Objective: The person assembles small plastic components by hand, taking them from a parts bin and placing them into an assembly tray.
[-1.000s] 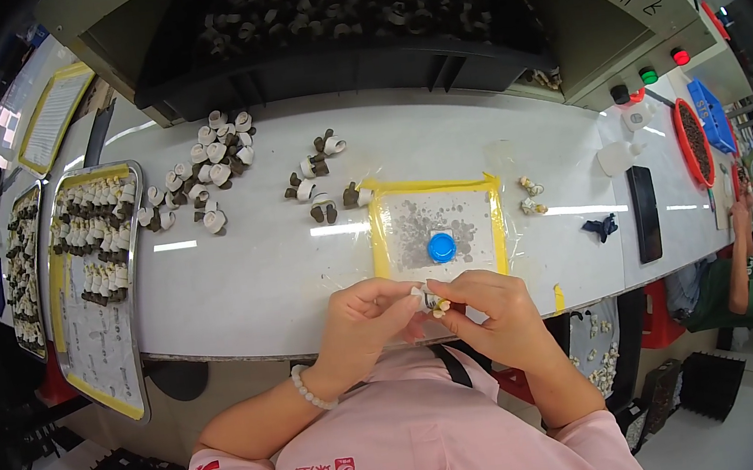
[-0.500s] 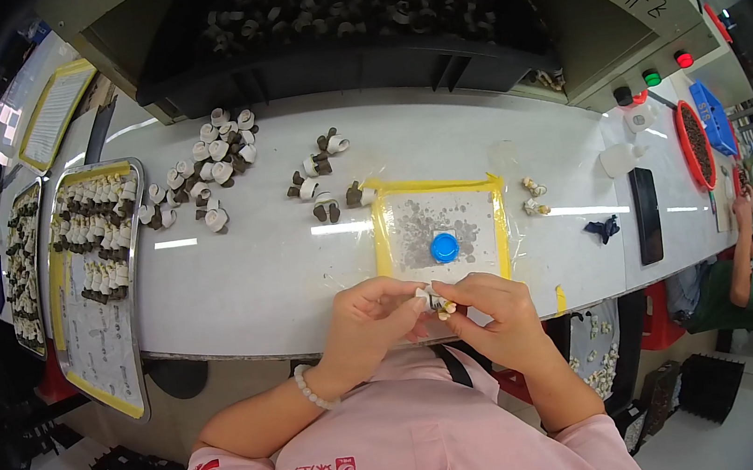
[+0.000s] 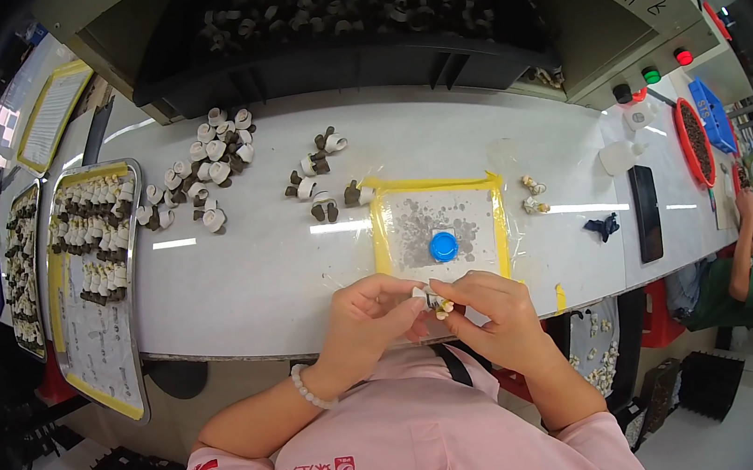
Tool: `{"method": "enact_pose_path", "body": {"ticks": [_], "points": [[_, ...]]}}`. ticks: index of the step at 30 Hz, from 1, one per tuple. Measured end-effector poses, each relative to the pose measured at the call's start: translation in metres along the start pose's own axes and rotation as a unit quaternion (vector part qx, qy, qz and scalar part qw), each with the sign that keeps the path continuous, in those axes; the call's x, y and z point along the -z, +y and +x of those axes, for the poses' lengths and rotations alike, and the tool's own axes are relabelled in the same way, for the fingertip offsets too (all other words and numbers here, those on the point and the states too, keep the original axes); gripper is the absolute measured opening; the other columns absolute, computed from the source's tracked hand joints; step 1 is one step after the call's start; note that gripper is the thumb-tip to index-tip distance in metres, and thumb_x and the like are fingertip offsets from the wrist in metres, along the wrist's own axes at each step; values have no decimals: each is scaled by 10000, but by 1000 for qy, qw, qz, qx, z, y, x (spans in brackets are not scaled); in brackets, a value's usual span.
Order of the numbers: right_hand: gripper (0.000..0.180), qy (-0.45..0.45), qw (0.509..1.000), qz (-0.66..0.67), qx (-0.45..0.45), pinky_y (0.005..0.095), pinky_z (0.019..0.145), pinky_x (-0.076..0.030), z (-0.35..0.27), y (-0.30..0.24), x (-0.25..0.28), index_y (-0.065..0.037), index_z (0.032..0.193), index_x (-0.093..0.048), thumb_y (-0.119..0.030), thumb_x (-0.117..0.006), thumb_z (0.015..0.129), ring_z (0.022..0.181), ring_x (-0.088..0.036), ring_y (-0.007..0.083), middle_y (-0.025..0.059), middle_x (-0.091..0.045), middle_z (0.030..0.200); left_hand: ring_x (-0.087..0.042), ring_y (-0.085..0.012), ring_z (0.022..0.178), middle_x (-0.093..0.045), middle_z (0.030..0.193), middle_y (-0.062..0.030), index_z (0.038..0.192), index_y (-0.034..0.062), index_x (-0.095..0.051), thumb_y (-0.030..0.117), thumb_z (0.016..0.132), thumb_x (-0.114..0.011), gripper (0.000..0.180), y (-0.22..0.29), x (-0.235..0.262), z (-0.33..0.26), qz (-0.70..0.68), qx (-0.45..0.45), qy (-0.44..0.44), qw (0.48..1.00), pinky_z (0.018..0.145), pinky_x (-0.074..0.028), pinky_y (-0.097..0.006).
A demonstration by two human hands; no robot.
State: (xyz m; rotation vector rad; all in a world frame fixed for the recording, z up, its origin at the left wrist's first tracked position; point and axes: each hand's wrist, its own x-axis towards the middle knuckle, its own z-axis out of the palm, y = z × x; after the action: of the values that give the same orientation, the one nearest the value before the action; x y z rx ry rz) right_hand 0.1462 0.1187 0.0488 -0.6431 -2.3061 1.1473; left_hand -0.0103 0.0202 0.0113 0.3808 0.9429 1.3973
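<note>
Close to the table's front edge, my left hand (image 3: pixel 367 323) and my right hand (image 3: pixel 499 312) meet around a small white and yellowish figurine (image 3: pixel 440 304). Left fingers pinch its white side, while right thumb and fingers grip the yellowish side. Fingers cover much of it, so whether it is one piece or two parts I cannot tell. Just beyond lies a yellow-taped white sheet (image 3: pixel 467 205) with grey spots, and a round blue cap or lid (image 3: pixel 444 246) rests on it. Two small yellowish pieces (image 3: pixel 534 194) lie to the sheet's right.
White and brown figure parts (image 3: pixel 216 151) are heaped at left, several more nearer the sheet. A metal tray (image 3: pixel 140 358) of figurines stands far left. At the back is a black bin (image 3: pixel 356 68). On the right lie a dark flat object (image 3: pixel 646 214) and a white bottle (image 3: pixel 619 159).
Both hands stay almost in place, still holding the figurine. Its visible part has shifted very slightly between the fingers.
</note>
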Motion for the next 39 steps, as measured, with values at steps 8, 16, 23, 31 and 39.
{"method": "enact_pose_path", "body": {"ticks": [8, 16, 23, 31, 39], "points": [[383, 3, 1000, -11, 18, 290, 576, -479, 2, 1, 0, 10, 1032, -652, 87, -643, 657, 641, -596, 217, 112, -618, 747, -631, -145, 686, -646, 855, -118, 1032, -42, -579, -13, 875, -563, 161, 4, -2, 1, -5, 11, 1, 1000, 601, -542, -255], [406, -2, 999, -33, 36, 306, 570, -477, 3, 1, 0, 18, 1036, -645, 94, -641, 637, 638, -590, 241, 119, -612, 743, -634, -123, 715, -655, 867, -79, 1022, -13, -597, 24, 873, -593, 154, 5, 0, 2, -27, 20, -5, 999, 630, -530, -250], [409, 0, 998, -38, 46, 312, 566, -473, 5, 0, -2, 15, 1036, -644, 95, -641, 635, 636, -587, 246, 122, -608, 743, -629, -115, 706, -653, 858, -71, 1004, -10, -600, 27, 870, -596, 139, 6, -1, 2, -31, 23, -4, 999, 626, -526, -246], [407, -5, 998, -39, 43, 312, 563, -473, 4, 0, -2, 11, 1036, -643, 96, -639, 638, 634, -587, 241, 118, -611, 747, -615, -106, 686, -657, 857, -76, 992, -11, -601, 17, 862, -596, 133, 5, 0, 3, -24, 19, -5, 1000, 615, -517, -238], [398, 6, 998, -34, 45, 312, 558, -476, 1, 3, -3, 7, 1040, -640, 86, -639, 650, 638, -587, 231, 106, -612, 751, -628, -152, 677, -638, 847, -102, 994, -7, -568, 12, 875, -565, 120, 3, -1, 3, -5, 24, 4, 1000, 588, -533, -261]]}}
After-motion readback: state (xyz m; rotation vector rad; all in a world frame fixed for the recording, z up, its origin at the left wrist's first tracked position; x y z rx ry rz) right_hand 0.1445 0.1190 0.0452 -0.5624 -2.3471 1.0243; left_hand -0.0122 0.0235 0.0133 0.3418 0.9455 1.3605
